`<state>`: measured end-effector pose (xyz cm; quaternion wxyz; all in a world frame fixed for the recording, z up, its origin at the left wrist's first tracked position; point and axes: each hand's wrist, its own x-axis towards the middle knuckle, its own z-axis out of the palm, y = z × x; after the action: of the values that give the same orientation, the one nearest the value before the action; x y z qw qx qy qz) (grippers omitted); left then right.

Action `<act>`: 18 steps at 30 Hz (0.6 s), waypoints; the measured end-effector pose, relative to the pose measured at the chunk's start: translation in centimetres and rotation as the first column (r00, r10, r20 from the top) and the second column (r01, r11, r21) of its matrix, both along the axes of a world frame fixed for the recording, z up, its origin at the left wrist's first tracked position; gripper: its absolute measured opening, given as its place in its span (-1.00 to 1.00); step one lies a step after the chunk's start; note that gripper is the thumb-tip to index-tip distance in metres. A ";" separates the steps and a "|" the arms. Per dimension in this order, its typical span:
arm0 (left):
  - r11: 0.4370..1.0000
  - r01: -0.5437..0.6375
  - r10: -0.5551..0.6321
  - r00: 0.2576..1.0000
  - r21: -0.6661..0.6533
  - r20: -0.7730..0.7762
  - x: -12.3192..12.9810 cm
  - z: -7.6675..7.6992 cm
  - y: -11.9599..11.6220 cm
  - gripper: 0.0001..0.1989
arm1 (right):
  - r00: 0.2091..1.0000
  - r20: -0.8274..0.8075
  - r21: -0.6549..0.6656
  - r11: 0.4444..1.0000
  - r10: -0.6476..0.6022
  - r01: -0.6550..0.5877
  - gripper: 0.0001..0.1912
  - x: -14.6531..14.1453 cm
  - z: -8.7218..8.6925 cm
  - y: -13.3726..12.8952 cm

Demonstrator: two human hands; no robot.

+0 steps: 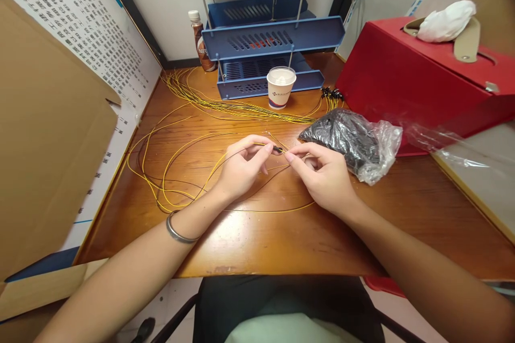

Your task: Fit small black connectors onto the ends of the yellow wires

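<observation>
Over the middle of the wooden table, my left hand point(244, 163) pinches a small black connector point(277, 149) between thumb and forefinger. Close by on its right, my right hand point(322, 171) has its thumb and forefinger pressed together on a thin yellow wire point(284, 148) beside the connector. Whether the wire's end sits inside the connector is too small to tell. Loops of yellow and dark wire point(164, 171) spread over the table to the left of my hands. Just beyond my right hand lies a clear plastic bag point(341, 136) full of small black pieces.
Behind my hands runs a long bundle of yellow wires point(241, 110) with black ends point(333, 94). A paper cup point(280, 88) stands before a blue tiered rack point(273, 37), with a bottle point(199, 40) at its left. A red box point(418, 80) is at right, cardboard point(48, 118) at left.
</observation>
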<state>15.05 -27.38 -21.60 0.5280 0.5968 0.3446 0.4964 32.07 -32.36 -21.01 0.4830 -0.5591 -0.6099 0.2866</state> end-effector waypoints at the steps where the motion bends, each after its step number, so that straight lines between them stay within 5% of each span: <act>1: 1.000 -0.003 0.003 1.000 0.001 0.005 0.0 0.0 0.0 -0.73 | 1.000 -0.003 -0.002 1.000 -0.002 0.002 -0.83 0.0 0.0 0.0; 18: 0.999 0.020 -0.018 0.999 0.048 -0.045 0.0 -0.2 -0.4 -0.78 | 1.000 0.027 0.037 0.999 0.009 -0.010 -0.82 0.0 -0.1 0.0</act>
<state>15.05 -27.75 -21.79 0.5103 0.6235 0.3387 0.4860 32.06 -32.32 -21.07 0.4837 -0.5509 -0.6243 0.2698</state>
